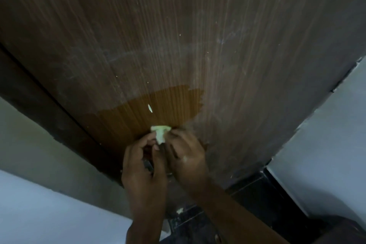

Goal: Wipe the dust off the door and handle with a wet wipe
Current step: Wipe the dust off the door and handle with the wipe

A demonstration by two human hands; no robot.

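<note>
A brown wood-grain door (178, 35) fills the view, grey with dust and smear marks. A brighter orange-brown wet patch (158, 109) lies on it just above my hands. A small crumpled pale wet wipe (160, 132) is held between both hands in front of the door. My left hand (141, 166) pinches it from the left with curled fingers. My right hand (185, 154) grips it from the right. A bit of dark metal, perhaps the handle (148, 165), shows between my hands, mostly hidden.
The dark door frame (49, 109) runs along the left, with a pale wall (39, 184) beyond it. Another pale wall (326, 154) stands at the right. Dark floor tiles (257, 200) lie below the door.
</note>
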